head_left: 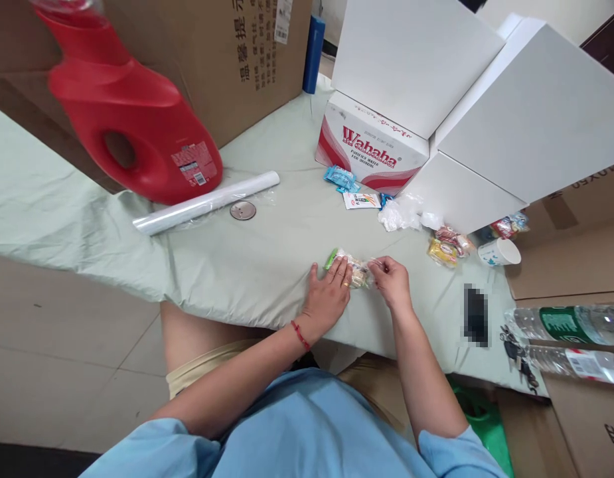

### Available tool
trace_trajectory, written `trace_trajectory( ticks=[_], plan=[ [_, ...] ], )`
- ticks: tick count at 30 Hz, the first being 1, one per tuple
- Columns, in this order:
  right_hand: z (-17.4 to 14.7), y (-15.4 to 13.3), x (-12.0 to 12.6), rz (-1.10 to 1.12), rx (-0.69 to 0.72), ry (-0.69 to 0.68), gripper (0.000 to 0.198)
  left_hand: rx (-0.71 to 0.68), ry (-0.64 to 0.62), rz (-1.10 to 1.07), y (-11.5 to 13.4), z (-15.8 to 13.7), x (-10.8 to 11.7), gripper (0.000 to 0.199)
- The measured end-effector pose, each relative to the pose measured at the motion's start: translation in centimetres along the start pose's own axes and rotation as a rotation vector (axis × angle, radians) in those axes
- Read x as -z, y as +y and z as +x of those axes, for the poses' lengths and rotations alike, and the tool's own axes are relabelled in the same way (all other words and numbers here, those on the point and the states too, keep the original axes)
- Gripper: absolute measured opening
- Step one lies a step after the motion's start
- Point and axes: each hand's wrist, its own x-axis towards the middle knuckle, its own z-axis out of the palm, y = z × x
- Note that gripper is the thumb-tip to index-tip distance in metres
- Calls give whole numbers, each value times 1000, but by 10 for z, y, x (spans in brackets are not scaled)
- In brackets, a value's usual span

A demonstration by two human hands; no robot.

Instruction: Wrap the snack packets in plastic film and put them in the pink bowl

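A small clear plastic snack bag [359,275] with a green and white printed end lies on the cloth-covered table in front of me. Pale pieces show through its film. My left hand [330,285] lies flat across the bag's left part, fingers stretched out and pressing on it. At the right end, my right hand [391,279] pinches the clear edge of the bag between thumb and fingers. The left hand hides part of the printed end.
Beyond the hands are blue packets [340,178], crumpled clear plastic [400,214], wrapped snacks [443,252] and a paper cup [500,252]. A red jug [152,133], white roll [207,202] and round metal disc [243,210] are left. Bottles [565,324] and keys [518,355] lie right.
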Motion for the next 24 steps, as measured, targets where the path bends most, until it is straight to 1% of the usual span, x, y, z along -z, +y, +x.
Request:
trace_trajectory(
  ticks=[3, 5, 7, 9, 12, 14, 16, 18, 20, 24],
  plan=[
    [12, -18, -17, -325, 140, -61, 15, -15, -2, -2, -2, 0, -2, 58],
    [14, -27, -29, -519, 199, -101, 14, -28, 1, -4, -4, -1, -4, 59],
    [11, -32, -40, -648, 248, -133, 17, -42, 8, -17, -7, -2, -6, 59],
    [4, -34, -47, -715, 287, -164, 20, -63, 13, -50, -11, -3, -6, 61],
    [-7, -32, -51, -741, 358, -194, 25, -89, 16, -134, -16, -6, -3, 69],
    [-11, -28, -48, -702, 465, -200, 30, -94, 20, -207, -18, -7, -1, 78],
    [-14, -23, -44, -633, 583, -216, 34, -69, 34, -290, -20, -7, -1, 87],
    [-16, -17, -40, -581, 661, -236, 40, -20, 59, -378, -23, -6, -3, 92],
    [-19, -11, -37, -568, 709, -241, 46, 14, 95, -467, -26, -5, -8, 92],
    [-27, -2, -37, -619, 771, -225, 53, 7, 209, -698, -35, -5, -14, 86]
  ],
)
